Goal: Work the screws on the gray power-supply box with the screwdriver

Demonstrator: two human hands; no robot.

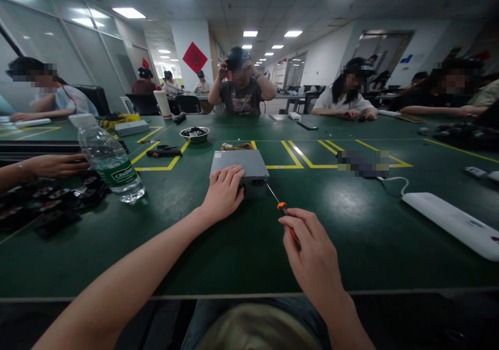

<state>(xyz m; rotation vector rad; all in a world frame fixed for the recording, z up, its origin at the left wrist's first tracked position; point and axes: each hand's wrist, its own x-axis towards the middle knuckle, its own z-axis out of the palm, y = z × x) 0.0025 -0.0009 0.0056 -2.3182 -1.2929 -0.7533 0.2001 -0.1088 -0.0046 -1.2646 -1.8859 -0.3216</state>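
Observation:
A grey metal computer power supply [245, 164] lies on the green table, its power socket facing me and a bundle of coloured wires at its far side. My left hand [224, 191] grips its near left part, fingers on the top and thumb down by the front face. In my right hand [310, 241] is a screwdriver [283, 208] with an orange and black handle, held between thumb and fingers. Its thin shaft points away from me, and the tip meets the lower right of the front face. Whether it sits in a screw I cannot tell.
Left of me stand a water bottle [117, 170], a pile of black parts [54, 202] and another person's hand [58, 165]. A metal bowl [194, 134] of small parts and a black tool [164, 153] lie farther back. At right is a white power strip [452, 222]. People sit around the table.

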